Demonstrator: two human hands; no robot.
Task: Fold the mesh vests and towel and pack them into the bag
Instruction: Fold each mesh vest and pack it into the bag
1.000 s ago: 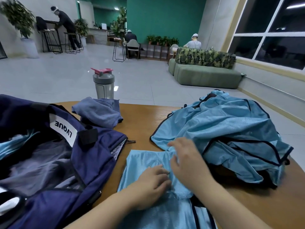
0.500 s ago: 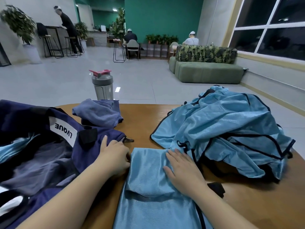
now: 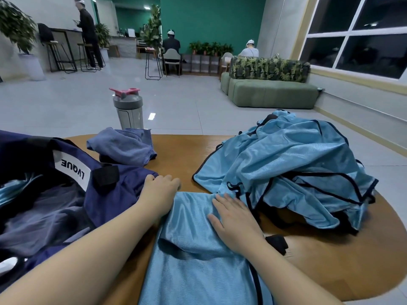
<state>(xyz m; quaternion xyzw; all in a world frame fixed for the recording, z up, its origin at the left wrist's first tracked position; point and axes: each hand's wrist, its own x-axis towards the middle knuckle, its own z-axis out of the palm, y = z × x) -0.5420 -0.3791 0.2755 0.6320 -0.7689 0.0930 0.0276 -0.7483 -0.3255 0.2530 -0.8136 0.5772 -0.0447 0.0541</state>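
A light-blue mesh vest (image 3: 193, 243), partly folded into a long strip with a fold across its middle, lies flat at the near edge of the tabletop. A heap of unfolded light-blue mesh vests with black trim (image 3: 293, 172) is piled toward the right edge, its near-left corner touching the folded one. A crumpled blue-grey towel (image 3: 123, 146) sits at the far edge. The open navy fabric bag with a white label (image 3: 72, 186) covers the left edge, light-blue cloth showing inside.
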